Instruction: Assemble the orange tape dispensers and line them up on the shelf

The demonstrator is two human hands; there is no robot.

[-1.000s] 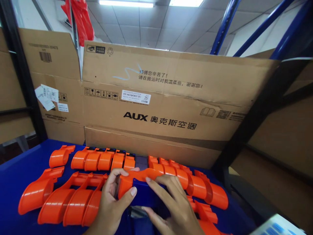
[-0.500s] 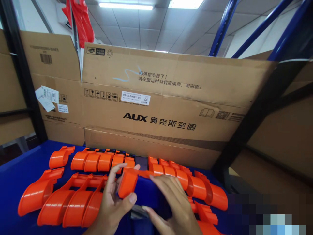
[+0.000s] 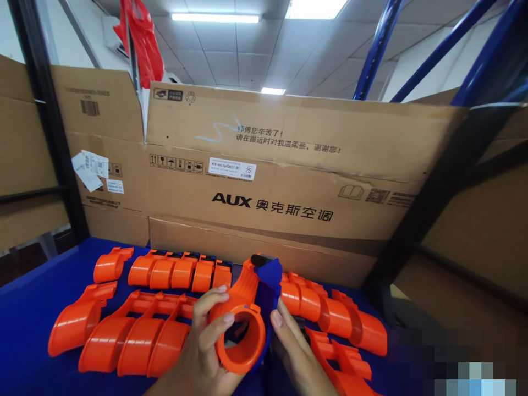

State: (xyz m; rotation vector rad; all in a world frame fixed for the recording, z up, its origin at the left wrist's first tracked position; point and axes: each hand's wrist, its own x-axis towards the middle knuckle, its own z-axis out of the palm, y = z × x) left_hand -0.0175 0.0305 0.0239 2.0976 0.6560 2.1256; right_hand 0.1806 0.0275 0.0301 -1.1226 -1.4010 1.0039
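Observation:
Between my hands is an orange and blue plastic tape dispenser (image 3: 237, 308), held upright with its round orange hub opening facing me. My left hand (image 3: 208, 335) wraps its fingers over the orange side, two fingertips at the hub's rim. On the other side my right hand (image 3: 295, 346) grips the blue side part (image 3: 270, 283), its thumb along the edge. A dark strip shows at the dispenser's top. The palms and part of the blue piece are hidden.
Orange dispenser parts stand in rows on the blue surface (image 3: 28, 308), left (image 3: 105, 341) and right (image 3: 330, 316); several in the back row (image 3: 183, 272) have dark ends. A cardboard wall (image 3: 268, 181) closes the back. Dark rack posts (image 3: 408, 231) rise at both sides.
The tape dispenser has been turned and raised so its hub opening faces me. My left fingers shifted onto the orange side and my right hand moved down the blue side.

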